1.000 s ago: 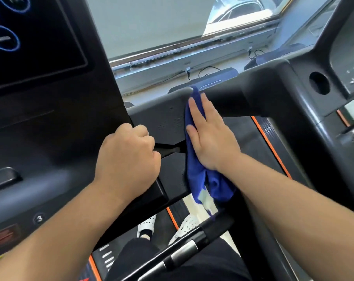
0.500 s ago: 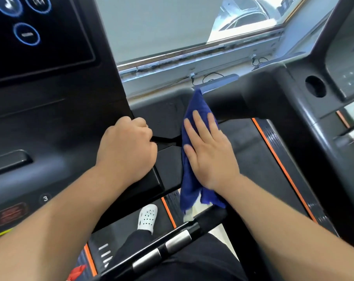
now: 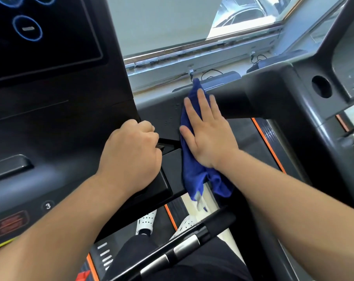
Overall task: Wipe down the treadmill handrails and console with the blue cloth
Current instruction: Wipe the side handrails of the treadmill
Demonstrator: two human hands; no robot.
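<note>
The blue cloth [image 3: 194, 173] hangs over the grey side handrail [image 3: 158, 112] to the right of the black console [image 3: 56, 122]. My right hand [image 3: 206, 132] lies flat on the cloth with straight fingers, pressing it against the rail. The cloth's lower part dangles below my wrist. My left hand [image 3: 131, 153] is curled into a fist on the console's right lower corner; what its fingers close on is hidden. The console's touch screen [image 3: 42, 31] with blue ring icons fills the upper left.
A neighbouring treadmill's dark frame with a round cup hole [image 3: 321, 86] stands at the right. A grip bar with silver sensors [image 3: 184, 246] crosses low in front of me. Below lie the orange-edged belt and my white shoes [image 3: 145, 222]. A window ledge with cables runs behind.
My right hand and the cloth slid down the rail and then back up it. My left fist has stayed on the console corner. The camera has shifted slightly.
</note>
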